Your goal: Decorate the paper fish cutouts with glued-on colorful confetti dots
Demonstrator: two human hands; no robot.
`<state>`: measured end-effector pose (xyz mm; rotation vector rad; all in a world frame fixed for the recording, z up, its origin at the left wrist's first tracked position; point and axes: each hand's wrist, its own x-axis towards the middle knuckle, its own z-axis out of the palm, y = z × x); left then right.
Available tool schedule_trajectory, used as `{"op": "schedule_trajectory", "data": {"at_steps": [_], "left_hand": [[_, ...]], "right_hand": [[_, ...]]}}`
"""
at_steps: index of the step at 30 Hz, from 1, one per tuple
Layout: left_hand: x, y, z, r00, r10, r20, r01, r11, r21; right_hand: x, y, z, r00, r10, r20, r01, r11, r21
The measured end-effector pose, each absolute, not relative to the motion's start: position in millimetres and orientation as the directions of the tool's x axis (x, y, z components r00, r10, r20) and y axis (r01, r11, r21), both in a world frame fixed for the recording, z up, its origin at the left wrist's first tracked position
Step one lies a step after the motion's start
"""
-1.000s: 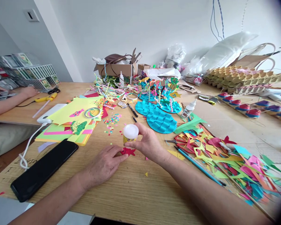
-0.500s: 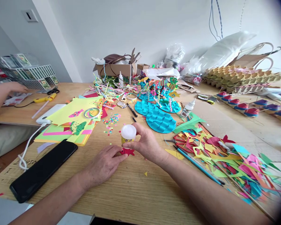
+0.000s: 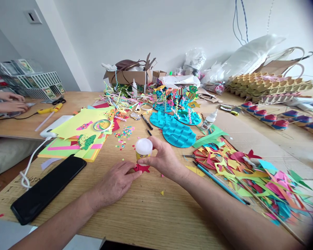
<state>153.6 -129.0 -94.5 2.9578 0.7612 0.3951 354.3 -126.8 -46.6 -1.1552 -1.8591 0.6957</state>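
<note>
My right hand (image 3: 167, 161) is wrapped round a stubby white-ended glue stick (image 3: 143, 147) with a yellow label, held upright. Its lower end is over a small red paper fish (image 3: 142, 168), which lies on the wooden table. Whether the stick touches the paper is hard to see. With fingertips and thumb, my left hand (image 3: 116, 184) holds the fish down at its left side; the fingers partly cover it. A yellow paper fish (image 3: 194, 171) lies right of my right wrist, near red-handled scissors (image 3: 202, 156). Punched paper dots (image 3: 125, 133) are scattered beyond the stick.
Blue scaled discs (image 3: 178, 133) and a white glue bottle (image 3: 209, 121) stand ahead. Colourful paper scraps (image 3: 250, 173) cover the right side. A black phone (image 3: 49, 189) and coloured sheets (image 3: 75, 139) lie left. Another person's hands (image 3: 10, 102) work at far left near a yellow glue gun (image 3: 50, 108).
The glue stick has shifted very slightly right in my right hand. My left hand stays on the fish. At far left, the other person's hands have moved, and both now show.
</note>
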Motion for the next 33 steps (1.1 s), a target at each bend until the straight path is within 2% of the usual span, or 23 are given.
{"op": "schedule_trajectory", "data": {"at_steps": [33], "left_hand": [[156.9,-132.0,-89.4,0.841,0.475,0.259,0.460,-0.880,0.118]], "right_hand": [[354.8,-132.7,-43.3,-0.253,0.907,0.336,0.431,0.417,-0.801]]}}
